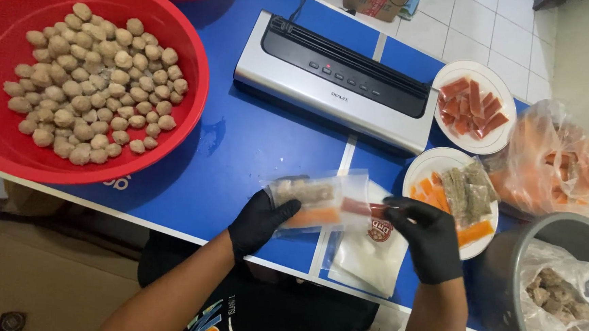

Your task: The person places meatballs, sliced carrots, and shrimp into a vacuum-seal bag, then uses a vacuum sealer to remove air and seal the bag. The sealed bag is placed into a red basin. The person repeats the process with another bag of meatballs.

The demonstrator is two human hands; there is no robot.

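Holding a clear pouch [319,201] of brown and orange pieces above the blue table [241,148], the gloved left hand [258,221] grips its left end; the gloved right hand [426,235] pinches its right end, over stacked empty bags [367,258] bearing a round red label.

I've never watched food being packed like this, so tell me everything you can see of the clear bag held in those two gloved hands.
The clear plastic bag is a flat, see-through pouch held roughly level just above the blue table. Inside lie brownish pieces, an orange strip and a red stick. The left hand grips its left end and the right hand pinches its right end, both in black gloves. It hangs over a stack of empty pouches, in front of the silver sealing machine.
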